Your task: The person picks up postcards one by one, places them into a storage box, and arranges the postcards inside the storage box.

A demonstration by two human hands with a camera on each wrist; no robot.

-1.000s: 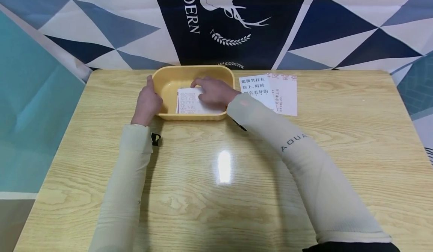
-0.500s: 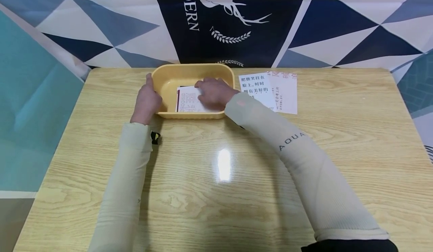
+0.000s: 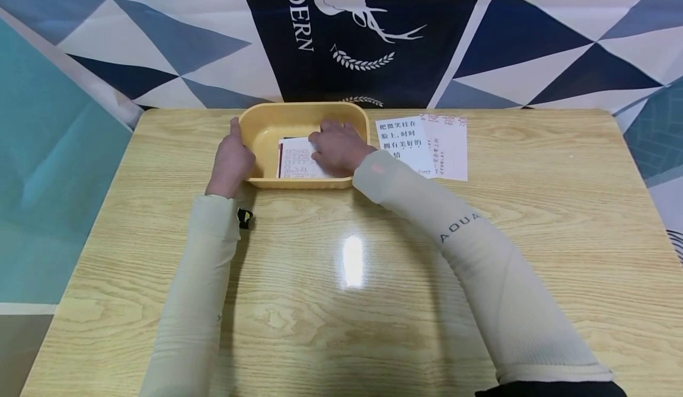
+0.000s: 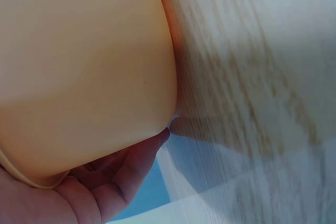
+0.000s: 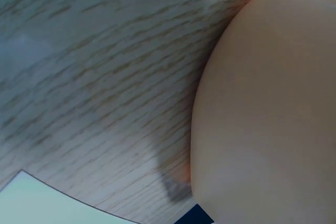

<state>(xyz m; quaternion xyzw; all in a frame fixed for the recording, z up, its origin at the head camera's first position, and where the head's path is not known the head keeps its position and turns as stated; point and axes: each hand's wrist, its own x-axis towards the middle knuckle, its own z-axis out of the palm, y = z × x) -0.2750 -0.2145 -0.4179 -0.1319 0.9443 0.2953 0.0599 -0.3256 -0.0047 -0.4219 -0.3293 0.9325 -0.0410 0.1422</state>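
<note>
**Two hands at a yellow tub with a printed card inside**

A white printed card [image 3: 296, 161], flat and rectangular with grey lettering and a dark edge on its left side, lies on the floor of a yellow plastic tub [image 3: 272, 125]. The tub is a smooth, matte, shallow oblong with rounded corners and a rolled rim; it stands at the far middle of the table [image 3: 341, 302].

The right hand [image 3: 336, 147] lies inside the tub with its fingers stretched flat on the card, pressing it down and covering its right part. The left hand [image 3: 230, 160] rests against the tub's left outer wall, thumb pointing up along the rim; the left wrist view shows its fingers [image 4: 131, 169] lightly bent under the wall's curve, touching the plastic rather than gripping it.

Just right of the tub, two more paper sheets [image 3: 424, 146] lie overlapping on the table: a white one with black characters on top of a pale pink one.

Both arms wear cream knit sleeves [image 3: 480, 255]. The table is light wood-grain laminate, glossy enough to carry a bright lamp reflection [image 3: 353, 259]. Behind it hangs a cloth backdrop [image 3: 533, 35] of navy, white and teal triangles with a white stag's-head print.
</note>
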